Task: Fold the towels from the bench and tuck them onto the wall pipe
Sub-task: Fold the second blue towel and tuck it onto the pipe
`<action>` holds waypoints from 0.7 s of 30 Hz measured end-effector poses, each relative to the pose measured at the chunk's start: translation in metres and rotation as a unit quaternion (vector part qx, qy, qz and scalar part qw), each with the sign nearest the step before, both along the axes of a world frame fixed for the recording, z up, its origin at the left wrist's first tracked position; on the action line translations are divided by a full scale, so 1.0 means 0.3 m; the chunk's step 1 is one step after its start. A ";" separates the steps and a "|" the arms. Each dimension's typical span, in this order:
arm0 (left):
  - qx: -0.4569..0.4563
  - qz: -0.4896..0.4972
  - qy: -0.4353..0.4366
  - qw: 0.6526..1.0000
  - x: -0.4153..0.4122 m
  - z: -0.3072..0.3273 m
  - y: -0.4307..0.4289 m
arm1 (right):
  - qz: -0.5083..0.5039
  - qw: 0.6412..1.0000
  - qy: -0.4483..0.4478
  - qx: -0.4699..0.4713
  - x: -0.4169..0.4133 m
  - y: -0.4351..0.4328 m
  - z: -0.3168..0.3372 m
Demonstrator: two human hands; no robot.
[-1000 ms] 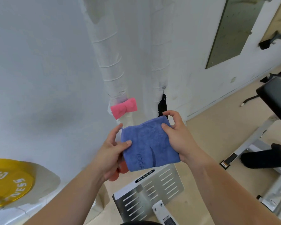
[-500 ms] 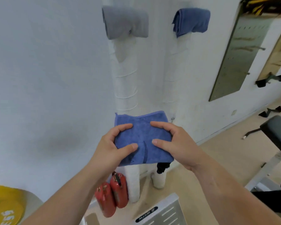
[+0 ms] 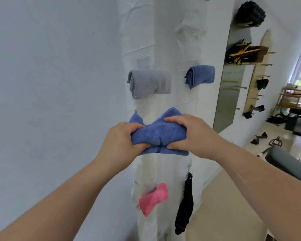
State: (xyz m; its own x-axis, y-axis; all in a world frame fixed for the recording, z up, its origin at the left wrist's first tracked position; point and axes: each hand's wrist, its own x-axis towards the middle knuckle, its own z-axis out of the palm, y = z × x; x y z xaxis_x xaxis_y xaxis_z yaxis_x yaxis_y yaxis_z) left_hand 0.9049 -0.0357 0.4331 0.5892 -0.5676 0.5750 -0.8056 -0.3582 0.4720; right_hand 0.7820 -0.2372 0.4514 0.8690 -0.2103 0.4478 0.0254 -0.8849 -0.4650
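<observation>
A folded blue towel (image 3: 159, 134) at frame center is bunched against two white-wrapped wall pipes (image 3: 142, 40), the left hand (image 3: 122, 141) and right hand (image 3: 189, 134) gripping its ends. Above hang a grey towel (image 3: 149, 83) and a second blue towel (image 3: 200, 75); below, a pink towel (image 3: 153, 199).

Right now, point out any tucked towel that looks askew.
The pink towel, low on the left pipe, sits tilted and pinched like a bow; the grey towel and folded blue towel higher up sit roughly level.
</observation>
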 end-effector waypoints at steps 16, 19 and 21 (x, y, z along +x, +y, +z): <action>-0.021 -0.198 0.174 0.965 0.084 0.182 -0.124 | -0.025 0.997 0.041 0.058 -0.083 -0.067 0.186; -0.055 -0.196 0.182 0.962 0.079 0.216 -0.183 | -0.017 0.997 -0.023 0.069 -0.082 -0.127 0.206; -0.099 -0.193 0.193 0.957 0.073 0.232 -0.237 | -0.012 0.993 -0.070 0.092 -0.073 -0.187 0.214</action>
State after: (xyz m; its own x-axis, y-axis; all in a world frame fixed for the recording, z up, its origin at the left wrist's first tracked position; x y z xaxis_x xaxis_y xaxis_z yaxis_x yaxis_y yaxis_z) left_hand 0.9268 -0.1069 0.5028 0.5477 -0.6880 0.4761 -0.6121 0.0585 0.7886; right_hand 0.7603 -0.2934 0.5155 0.7952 -0.3195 0.5154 0.0810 -0.7864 -0.6124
